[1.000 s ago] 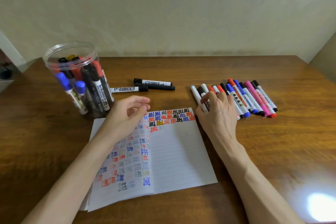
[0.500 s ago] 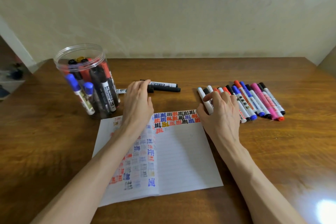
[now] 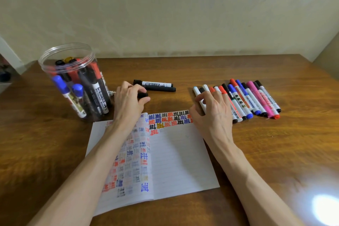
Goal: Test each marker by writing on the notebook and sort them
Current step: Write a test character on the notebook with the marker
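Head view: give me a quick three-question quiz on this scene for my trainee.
1. True or false: the clear jar lies tipped over on the table.
2. What does the left hand grip? A) a black-capped marker B) a ruler C) a pencil
3. Fill in: the row of markers lies to the ___ of the notebook.
Key: 1 false, it stands upright; 2 A; 3 right.

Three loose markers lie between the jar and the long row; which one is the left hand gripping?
The nearest marker, closest to the notebook: the left hand curls round it, while the other two lie untouched behind.
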A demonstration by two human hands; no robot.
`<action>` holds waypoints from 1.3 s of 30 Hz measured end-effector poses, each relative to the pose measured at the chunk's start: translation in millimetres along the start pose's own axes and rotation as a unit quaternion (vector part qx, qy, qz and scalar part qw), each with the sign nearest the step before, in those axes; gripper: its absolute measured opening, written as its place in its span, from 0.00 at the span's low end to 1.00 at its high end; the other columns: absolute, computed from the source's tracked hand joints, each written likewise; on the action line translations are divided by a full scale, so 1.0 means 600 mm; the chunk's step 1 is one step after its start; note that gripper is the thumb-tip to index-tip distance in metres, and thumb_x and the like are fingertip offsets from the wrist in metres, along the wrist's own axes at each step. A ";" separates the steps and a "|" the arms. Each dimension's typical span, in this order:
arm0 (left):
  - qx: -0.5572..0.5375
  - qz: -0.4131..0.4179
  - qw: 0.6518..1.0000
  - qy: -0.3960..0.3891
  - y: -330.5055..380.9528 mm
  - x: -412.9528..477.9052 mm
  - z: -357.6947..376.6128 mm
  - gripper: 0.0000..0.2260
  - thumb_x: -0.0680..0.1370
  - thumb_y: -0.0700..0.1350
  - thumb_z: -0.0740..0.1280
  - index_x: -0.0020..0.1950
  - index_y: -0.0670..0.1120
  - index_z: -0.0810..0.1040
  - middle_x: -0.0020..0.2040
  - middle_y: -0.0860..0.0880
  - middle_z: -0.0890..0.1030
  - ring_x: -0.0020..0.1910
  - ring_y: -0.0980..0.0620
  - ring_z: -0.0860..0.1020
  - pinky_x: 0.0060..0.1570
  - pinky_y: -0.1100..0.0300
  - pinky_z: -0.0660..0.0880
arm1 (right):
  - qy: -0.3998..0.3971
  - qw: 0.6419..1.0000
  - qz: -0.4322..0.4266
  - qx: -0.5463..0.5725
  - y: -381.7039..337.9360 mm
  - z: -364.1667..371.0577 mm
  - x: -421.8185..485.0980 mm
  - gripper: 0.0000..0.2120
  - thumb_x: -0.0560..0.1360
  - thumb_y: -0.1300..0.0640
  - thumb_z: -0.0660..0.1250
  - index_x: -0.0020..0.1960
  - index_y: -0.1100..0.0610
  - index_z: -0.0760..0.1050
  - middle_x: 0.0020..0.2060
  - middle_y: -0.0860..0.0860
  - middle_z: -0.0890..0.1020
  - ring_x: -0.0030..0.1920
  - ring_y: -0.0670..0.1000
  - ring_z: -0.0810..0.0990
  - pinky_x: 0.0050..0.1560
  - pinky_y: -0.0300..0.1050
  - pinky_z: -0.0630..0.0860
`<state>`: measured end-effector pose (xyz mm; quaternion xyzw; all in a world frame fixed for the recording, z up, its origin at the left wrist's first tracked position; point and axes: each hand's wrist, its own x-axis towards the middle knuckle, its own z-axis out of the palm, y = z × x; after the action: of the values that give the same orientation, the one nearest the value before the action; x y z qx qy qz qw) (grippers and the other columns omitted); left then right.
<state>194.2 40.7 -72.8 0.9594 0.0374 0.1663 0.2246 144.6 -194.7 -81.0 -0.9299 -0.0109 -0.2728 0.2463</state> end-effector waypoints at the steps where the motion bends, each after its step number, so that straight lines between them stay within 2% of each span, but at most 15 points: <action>1: 0.001 0.000 1.000 -0.003 -0.001 0.001 -0.001 0.16 0.77 0.52 0.74 0.63 0.52 0.81 0.61 0.46 0.74 0.62 0.47 0.72 0.57 0.56 0.66 | -0.006 1.000 0.001 0.006 -0.002 -0.001 0.000 0.09 0.76 0.55 0.73 0.55 0.56 0.79 0.53 0.54 0.79 0.56 0.54 0.73 0.52 0.45 0.66; 7: -0.009 0.022 1.000 0.009 0.001 -0.002 -0.008 0.13 0.76 0.52 0.75 0.60 0.52 0.82 0.58 0.47 0.75 0.59 0.48 0.75 0.50 0.56 0.68 | -0.010 1.000 0.006 0.013 -0.011 -0.007 -0.001 0.09 0.76 0.55 0.73 0.55 0.56 0.79 0.51 0.52 0.78 0.51 0.49 0.68 0.48 0.45 0.66; 11: -0.087 0.104 0.988 0.068 0.012 -0.008 -0.025 0.13 0.75 0.49 0.75 0.57 0.47 0.81 0.56 0.49 0.77 0.55 0.51 0.77 0.51 0.57 0.76 | -0.015 0.999 0.009 0.034 -0.014 -0.008 -0.002 0.09 0.76 0.56 0.73 0.55 0.55 0.79 0.50 0.50 0.78 0.52 0.48 0.69 0.48 0.46 0.69; 14: -0.144 0.169 0.967 0.124 0.035 -0.020 -0.055 0.13 0.76 0.49 0.74 0.57 0.45 0.81 0.50 0.53 0.80 0.43 0.59 0.77 0.44 0.70 0.75 | -0.045 0.991 0.017 0.121 -0.022 -0.016 -0.001 0.08 0.77 0.55 0.74 0.55 0.53 0.80 0.49 0.45 0.78 0.50 0.47 0.75 0.47 0.39 0.74; 16: -0.199 0.194 0.950 0.145 0.050 -0.031 -0.069 0.13 0.77 0.47 0.74 0.59 0.43 0.80 0.50 0.53 0.82 0.43 0.59 0.80 0.43 0.69 0.76 | -0.106 0.969 0.041 0.221 -0.030 -0.023 0.001 0.06 0.78 0.53 0.74 0.54 0.52 0.81 0.46 0.45 0.80 0.45 0.43 0.78 0.41 0.33 0.74; 19: -0.334 0.168 0.918 0.130 0.069 -0.055 -0.088 0.14 0.79 0.42 0.73 0.64 0.41 0.77 0.54 0.47 0.83 0.46 0.53 0.84 0.45 0.61 0.81 | -0.178 0.925 0.057 0.331 -0.047 -0.030 -0.001 0.05 0.80 0.52 0.73 0.52 0.52 0.84 0.41 0.47 0.84 0.42 0.44 0.82 0.41 0.36 0.78; 21: -0.404 0.132 0.900 0.099 0.079 -0.073 -0.101 0.11 0.81 0.40 0.71 0.63 0.40 0.78 0.52 0.45 0.83 0.46 0.51 0.85 0.44 0.61 0.81 | -0.209 0.901 0.065 0.375 -0.061 -0.035 -0.006 0.10 0.81 0.49 0.72 0.55 0.54 0.85 0.42 0.47 0.87 0.43 0.43 0.85 0.45 0.37 0.80; 23: -0.449 0.096 0.887 0.050 0.079 -0.091 -0.110 0.10 0.81 0.39 0.70 0.61 0.39 0.79 0.51 0.45 0.84 0.47 0.50 0.86 0.46 0.62 0.82 | -0.239 0.870 0.082 0.424 -0.071 -0.039 -0.010 0.15 0.82 0.45 0.69 0.59 0.56 0.85 0.41 0.44 0.86 0.40 0.40 0.84 0.42 0.33 0.77; 25: -0.473 0.060 0.879 -0.018 0.070 -0.105 -0.112 0.10 0.80 0.39 0.71 0.61 0.42 0.80 0.51 0.46 0.85 0.49 0.50 0.86 0.48 0.62 0.82 | -0.246 0.835 0.098 0.483 -0.076 -0.042 -0.013 0.15 0.82 0.45 0.67 0.53 0.57 0.84 0.37 0.44 0.82 0.35 0.40 0.78 0.39 0.32 0.73; 27: -0.437 0.047 0.896 -0.064 0.054 -0.115 -0.109 0.12 0.77 0.41 0.73 0.60 0.46 0.82 0.52 0.52 0.87 0.49 0.53 0.87 0.46 0.63 0.82 | -0.233 0.813 0.117 0.520 -0.079 -0.045 -0.017 0.19 0.83 0.44 0.66 0.47 0.59 0.83 0.33 0.48 0.80 0.34 0.45 0.75 0.39 0.38 0.72; 28: -0.400 0.056 0.912 -0.073 0.047 -0.118 -0.105 0.13 0.75 0.44 0.73 0.60 0.47 0.83 0.51 0.55 0.87 0.49 0.56 0.86 0.47 0.65 0.81 | -0.225 0.815 0.123 0.520 -0.080 -0.045 -0.017 0.21 0.82 0.43 0.67 0.45 0.61 0.83 0.33 0.50 0.79 0.33 0.46 0.75 0.40 0.40 0.73; 30: -0.314 0.094 0.942 -0.075 0.037 -0.124 -0.098 0.17 0.74 0.51 0.71 0.61 0.49 0.83 0.52 0.59 0.85 0.52 0.64 0.84 0.48 0.69 0.80 | -0.211 0.833 0.123 0.497 -0.081 -0.044 -0.018 0.23 0.82 0.43 0.68 0.44 0.63 0.84 0.32 0.51 0.82 0.34 0.47 0.77 0.42 0.43 0.75; 32: -0.234 0.153 0.958 -0.063 0.034 -0.128 -0.092 0.20 0.76 0.57 0.66 0.64 0.50 0.82 0.53 0.61 0.83 0.53 0.67 0.81 0.47 0.72 0.78 | -0.201 0.845 0.106 0.484 -0.081 -0.041 -0.019 0.22 0.82 0.44 0.68 0.42 0.63 0.84 0.34 0.55 0.84 0.34 0.50 0.80 0.42 0.45 0.76; 36: -0.213 0.207 0.953 -0.066 0.031 -0.134 -0.085 0.20 0.79 0.57 0.62 0.63 0.48 0.82 0.53 0.61 0.82 0.52 0.68 0.81 0.46 0.72 0.78 | -0.195 0.844 0.073 0.494 -0.086 -0.039 -0.025 0.16 0.83 0.49 0.69 0.46 0.61 0.83 0.35 0.57 0.84 0.35 0.52 0.81 0.38 0.44 0.76; 39: -0.238 0.198 0.946 -0.099 0.025 -0.140 -0.090 0.12 0.81 0.56 0.63 0.60 0.56 0.82 0.50 0.61 0.85 0.49 0.60 0.83 0.43 0.61 0.81 | -0.205 0.841 0.053 0.497 -0.088 -0.043 -0.027 0.13 0.83 0.51 0.69 0.48 0.61 0.84 0.35 0.54 0.85 0.36 0.54 0.82 0.39 0.46 0.77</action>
<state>97.1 37.6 -46.2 0.8778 -0.2164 0.1153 0.4116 109.7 -158.2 -46.6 -0.7167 -0.1457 -0.0201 0.6817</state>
